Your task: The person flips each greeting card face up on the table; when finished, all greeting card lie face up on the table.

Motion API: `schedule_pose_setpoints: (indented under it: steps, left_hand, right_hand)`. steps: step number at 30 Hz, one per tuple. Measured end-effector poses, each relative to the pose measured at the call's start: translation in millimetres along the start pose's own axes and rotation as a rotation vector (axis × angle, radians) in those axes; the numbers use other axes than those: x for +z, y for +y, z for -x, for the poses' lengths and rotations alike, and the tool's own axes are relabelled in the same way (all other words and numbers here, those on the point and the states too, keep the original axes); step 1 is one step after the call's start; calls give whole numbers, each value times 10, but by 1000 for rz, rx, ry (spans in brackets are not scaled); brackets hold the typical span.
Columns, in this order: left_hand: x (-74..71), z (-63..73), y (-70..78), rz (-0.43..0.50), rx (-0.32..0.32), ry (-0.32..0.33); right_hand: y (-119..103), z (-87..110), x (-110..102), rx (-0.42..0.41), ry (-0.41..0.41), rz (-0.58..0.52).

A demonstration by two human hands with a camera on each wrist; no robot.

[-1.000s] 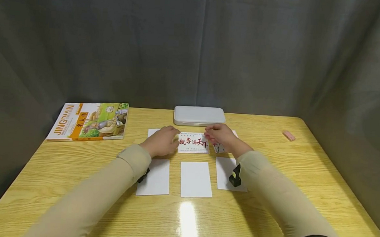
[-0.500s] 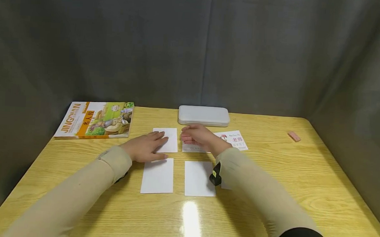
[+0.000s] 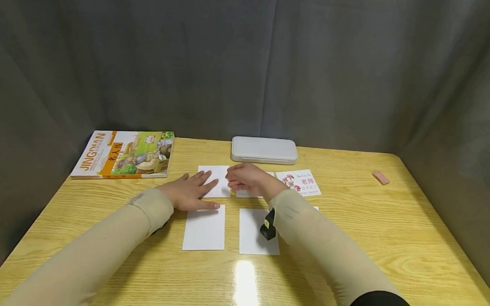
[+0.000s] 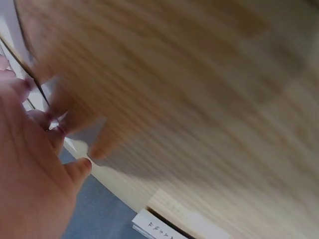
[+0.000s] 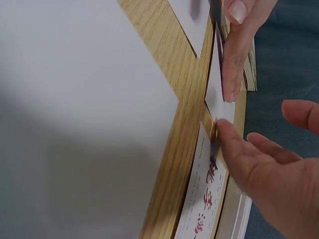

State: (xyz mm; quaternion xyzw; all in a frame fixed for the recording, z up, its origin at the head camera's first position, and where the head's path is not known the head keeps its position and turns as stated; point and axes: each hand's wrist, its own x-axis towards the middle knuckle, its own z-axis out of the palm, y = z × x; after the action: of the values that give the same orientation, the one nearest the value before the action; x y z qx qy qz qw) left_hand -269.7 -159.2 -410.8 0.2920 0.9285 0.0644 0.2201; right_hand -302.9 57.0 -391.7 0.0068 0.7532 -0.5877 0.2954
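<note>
My left hand (image 3: 189, 192) lies with spread fingers over the left side of the far-left white card (image 3: 223, 171), its thumb reaching above the near-left blank card (image 3: 204, 229). My right hand (image 3: 249, 178) hovers across the far-middle card, which carries red Chinese characters (image 5: 202, 211) and is mostly covered in the head view. In the right wrist view, the index fingertip is right at the far-left card's edge, the thumb held well apart. A flower-printed card (image 3: 303, 181) lies to the right. Another blank card (image 3: 249, 238) sits beneath the right wrist; the near-right card is mostly hidden by the forearm.
A white pencil case (image 3: 264, 149) stands at the table's back edge, behind the cards. Books with a colourful cover (image 3: 124, 156) are stacked at the back left. A small pink block (image 3: 381, 177) rests on the right. Dark curtains (image 3: 183, 62) hang around the table.
My left hand has moved left and spread over the far-left card. The right hand has shifted left across the character card to its left edge, uncovering the flower card.
</note>
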Motion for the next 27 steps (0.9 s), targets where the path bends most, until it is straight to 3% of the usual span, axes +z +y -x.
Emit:
schedule_pose_setpoints:
  steps: [7,19,23,27]
  left_hand:
    - [12,2,15,-23,-16,0]
    - [52,39,-67,-25,16,64]
    - [3,32,-103,31,15,182]
    - [-98,18,-160,238,-91,364]
  right_hand:
    - [-15,-38,34,7,52,-1]
    - [35,-92,59,-51,170,-164]
    - [57,-109,33,-54,170,-170]
    - [40,-112,6,-79,174,-194]
